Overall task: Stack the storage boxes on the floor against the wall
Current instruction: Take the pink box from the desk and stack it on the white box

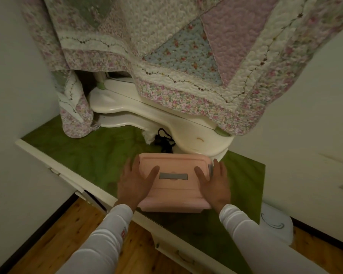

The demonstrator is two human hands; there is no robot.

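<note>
A pink storage box (173, 186) with a grey handle on its lid sits on the green top of a cream dresser (83, 155), near its front edge. My left hand (136, 185) lies against the box's left side with the thumb on the lid. My right hand (214, 182) presses the right side, thumb also on the lid. Both hands grip the box between them. White sleeves cover both arms.
A floral patchwork quilt (176, 56) drapes over a cream mirror stand (127, 107) behind the box. Black cord (164, 142) lies just behind the box. White walls close in left and right. Wooden floor (53, 240) lies below; a white object (275, 224) stands at the right.
</note>
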